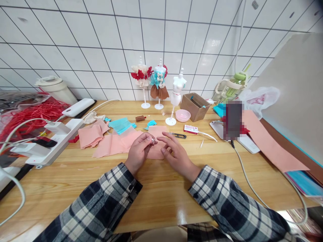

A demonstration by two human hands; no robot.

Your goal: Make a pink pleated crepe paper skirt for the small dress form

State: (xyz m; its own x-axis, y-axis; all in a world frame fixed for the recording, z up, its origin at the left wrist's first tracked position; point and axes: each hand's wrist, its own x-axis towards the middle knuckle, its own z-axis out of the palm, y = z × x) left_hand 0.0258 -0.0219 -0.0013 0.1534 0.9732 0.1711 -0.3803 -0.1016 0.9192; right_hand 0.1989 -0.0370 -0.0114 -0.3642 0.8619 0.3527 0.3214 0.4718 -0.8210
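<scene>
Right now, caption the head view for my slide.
Left hand pinches a tiny object, right hand beside it, three miniature mannequins behind.

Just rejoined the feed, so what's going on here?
A person in a plaid shirt is working at a wooden table. Their left grip pinches something small and shiny, too small to identify; their right grip, open, is close beside it, seemingly holding nothing. Pink sheets lie on the table near them, with dark snips just past the right grip. Farther back stand two dressed mini mannequins and a mostly bare white one.
</scene>
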